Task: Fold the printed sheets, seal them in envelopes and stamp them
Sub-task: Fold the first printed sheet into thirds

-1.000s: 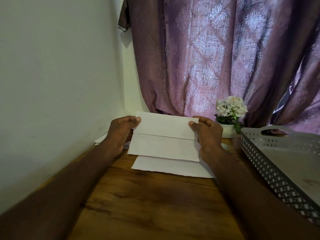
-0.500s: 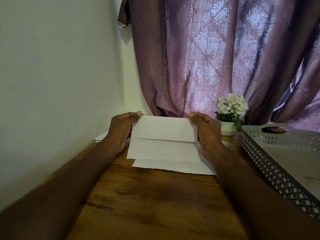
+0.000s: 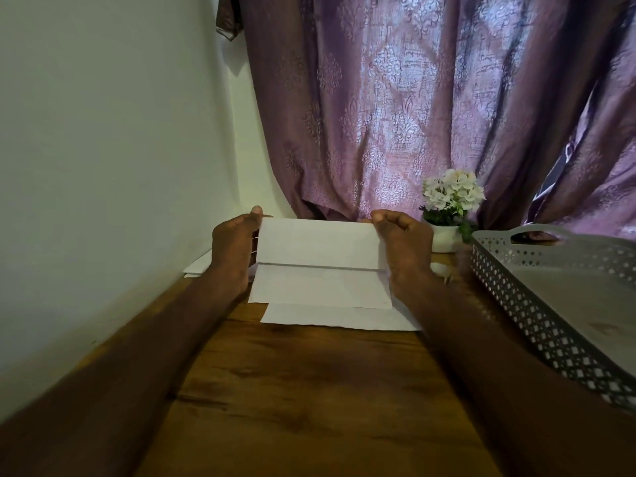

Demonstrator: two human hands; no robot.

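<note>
- Paper first: the folded sheet [image 3: 320,266] sits at the centre of the frame, raised off the wooden table [image 3: 309,390], with 1 panel folded down over the lower one and a crease line running across its middle.
- My left hand [image 3: 234,249] grips the sheet's left edge, thumb up at the top corner and fingers curled behind the paper.
- My right hand [image 3: 402,249] grips the right edge the same way, thumb at the top corner, fingers wrapped round the back.
- Below the held sheet, a flat sheet [image 3: 337,318] lies on the table; its near edge shows just under the folded one.
- At the left of the frame, against the wall [image 3: 103,166], the corner of more white paper [image 3: 198,266] pokes out behind my left wrist; it may be envelopes, but too little shows to tell.
- At the right edge of the frame stands a grey perforated tray [image 3: 537,304] with a handle cut-out, near my right forearm.
- Just behind my right hand is a small white pot of white flowers [image 3: 451,201], between the hand and the tray.
- A purple patterned curtain [image 3: 413,98] fills the upper right of the frame.
</note>
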